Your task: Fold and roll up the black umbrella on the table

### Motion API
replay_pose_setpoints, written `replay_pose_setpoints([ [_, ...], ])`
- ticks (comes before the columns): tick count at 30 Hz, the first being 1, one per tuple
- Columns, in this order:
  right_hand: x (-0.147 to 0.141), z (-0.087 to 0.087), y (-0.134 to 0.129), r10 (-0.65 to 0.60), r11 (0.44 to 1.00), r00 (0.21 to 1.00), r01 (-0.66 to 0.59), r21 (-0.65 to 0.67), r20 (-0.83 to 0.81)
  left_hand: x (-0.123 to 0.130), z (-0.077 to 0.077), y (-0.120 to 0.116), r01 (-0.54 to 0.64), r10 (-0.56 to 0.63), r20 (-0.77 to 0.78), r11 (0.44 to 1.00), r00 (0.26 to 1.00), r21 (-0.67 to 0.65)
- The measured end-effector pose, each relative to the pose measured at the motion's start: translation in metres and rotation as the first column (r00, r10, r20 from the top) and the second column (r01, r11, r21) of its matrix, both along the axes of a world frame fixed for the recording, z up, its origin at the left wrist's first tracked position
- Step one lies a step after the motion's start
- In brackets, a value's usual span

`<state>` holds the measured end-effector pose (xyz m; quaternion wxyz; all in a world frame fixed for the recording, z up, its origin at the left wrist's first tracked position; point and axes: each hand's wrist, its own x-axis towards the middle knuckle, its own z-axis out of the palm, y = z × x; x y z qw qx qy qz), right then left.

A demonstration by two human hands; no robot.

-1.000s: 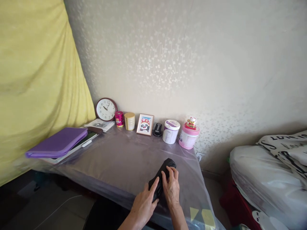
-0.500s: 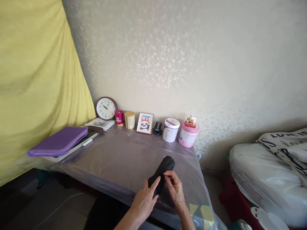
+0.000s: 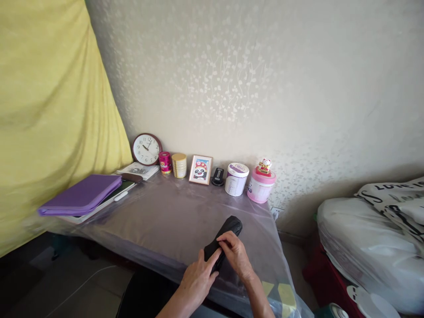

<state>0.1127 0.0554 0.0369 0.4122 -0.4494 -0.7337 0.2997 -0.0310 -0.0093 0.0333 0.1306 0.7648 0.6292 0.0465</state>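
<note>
A black folded umbrella [image 3: 232, 226], its cloth bundled, lies slantwise on the plastic-covered table [image 3: 159, 221] near the front right. Over its lower end my left hand [image 3: 198, 276] is closed, with the thumb on one side and the forefinger laid along the cloth. My right hand [image 3: 234, 252] is just above the middle of the umbrella, thumb and fingertips pinched together against the cloth. Whatever small part sits in that pinch is too small to make out. The fingers hide the middle of the umbrella.
Along the wall stand a clock [image 3: 147, 149], a pink tin [image 3: 164, 163], a yellow-lidded jar [image 3: 179, 166], a panda picture frame [image 3: 200, 170] and two tubs [image 3: 236, 180]. A purple folder [image 3: 81, 194] lies at left. Right of the table is a large plastic-wrapped bundle [image 3: 361, 234].
My right hand has moved left and slightly up across the umbrella, still pinched. The left hand and the umbrella are nearly where they were.
</note>
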Motion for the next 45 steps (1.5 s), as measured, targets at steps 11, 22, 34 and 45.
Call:
replay_pose_setpoints([
  [11, -0.006, 0.003, 0.010, -0.236, 0.954, 0.922, 0.159, -0.254, -0.307, -0.016, -0.003, -0.013, -0.060, 0.066, 0.188, 0.998, 0.980, -0.037],
  [22, 0.001, 0.012, 0.008, -0.133, 0.985, 0.961, 0.101, -0.139, -0.244, -0.020, -0.008, -0.020, -0.040, 0.031, 0.312, 0.999, 0.950, 0.024],
  [34, -0.012, 0.006, 0.009, 0.021, 0.998, 0.978, -0.034, 0.058, 0.206, -0.016, -0.011, -0.017, -0.009, 0.016, 0.258, 1.000, 0.966, -0.030],
  [45, -0.011, 0.006, 0.011, -0.001, 0.999, 0.988, -0.006, 0.046, 0.151, -0.014, -0.011, -0.016, -0.018, 0.026, 0.248, 0.999, 0.968, -0.037],
])
